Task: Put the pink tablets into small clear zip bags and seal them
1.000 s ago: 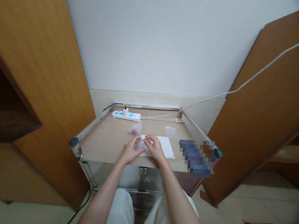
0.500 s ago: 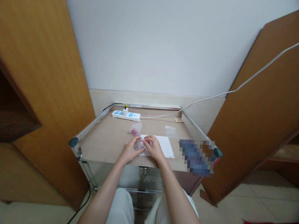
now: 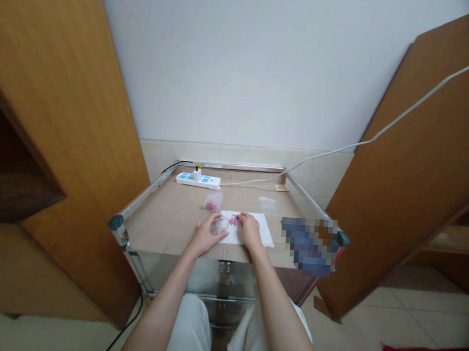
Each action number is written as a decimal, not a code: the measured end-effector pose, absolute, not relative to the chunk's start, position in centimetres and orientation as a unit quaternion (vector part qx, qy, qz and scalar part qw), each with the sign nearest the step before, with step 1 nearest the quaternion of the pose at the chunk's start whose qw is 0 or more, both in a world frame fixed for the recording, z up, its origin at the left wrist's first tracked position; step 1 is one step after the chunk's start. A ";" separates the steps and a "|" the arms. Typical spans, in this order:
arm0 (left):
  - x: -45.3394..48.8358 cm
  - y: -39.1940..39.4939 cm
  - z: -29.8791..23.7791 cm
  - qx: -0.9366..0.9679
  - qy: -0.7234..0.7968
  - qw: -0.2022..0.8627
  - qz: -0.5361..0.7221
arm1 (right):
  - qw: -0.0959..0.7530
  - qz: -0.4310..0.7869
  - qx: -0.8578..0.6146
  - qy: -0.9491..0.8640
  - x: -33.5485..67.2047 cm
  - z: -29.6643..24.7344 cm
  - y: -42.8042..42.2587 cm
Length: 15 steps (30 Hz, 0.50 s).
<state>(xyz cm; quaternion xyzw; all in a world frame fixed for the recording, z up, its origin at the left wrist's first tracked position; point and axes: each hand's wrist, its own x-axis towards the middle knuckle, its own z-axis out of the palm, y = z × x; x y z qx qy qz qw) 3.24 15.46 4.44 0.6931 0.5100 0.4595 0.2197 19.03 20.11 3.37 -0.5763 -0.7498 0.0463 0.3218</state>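
**Cart top, cardboard liner: clear bag and pink beads at the near edge**

Surface: a metal-railed cart (image 3: 117, 223) lined with brown cardboard stands against a white wall, with wooden panels leaning on both sides.

Item in hand: a small clear bag (image 3: 220, 225) lies at the left edge of a white paper sheet (image 3: 263, 231), near the front middle of the cart. The left hand (image 3: 206, 235) has its fingers curled in on the bag, thumb and forefinger closed on the film. Just beside it, a small scatter of pink beads (image 3: 234, 219) lies on the sheet.

The right hand (image 3: 249, 230) lies on the paper with its fingers close together and the tips next to the beads. Whether they pinch a bead is too small to tell.

Handling, as judged: the bag is thin, limp film that is very light and likely slippery. It is best held at the mouth edge between thumb and forefinger, not by the body, which would collapse. The beads look hard, tiny and prone to rolling; a fingertip pinch, one or two at a time, should do.

Further out: a second bag of pink beads (image 3: 212, 202) lies behind the sheet, and an empty-looking clear bag (image 3: 267, 204) lies to its right. A white power strip (image 3: 198, 180) with a plug sits at the back rail, and a white cable (image 3: 339, 148) runs off to the right. A blurred patch (image 3: 308, 246) covers the right front corner.
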 end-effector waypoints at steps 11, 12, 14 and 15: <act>3.2 15.5 4.3 0.704 0.509 0.206 0.451 | 0.303 0.017 -0.613 -0.729 19.0 4.0 20.2; 3.1 15.5 4.3 0.705 0.508 0.206 0.450 | 0.300 0.014 -0.616 -0.729 19.0 4.0 20.3; 3.1 15.5 4.2 0.706 0.507 0.205 0.451 | 0.298 0.008 -0.618 -0.728 19.0 4.0 20.3; 3.1 15.5 4.3 0.705 0.507 0.204 0.451 | 0.298 0.006 -0.618 -0.728 19.0 4.0 20.3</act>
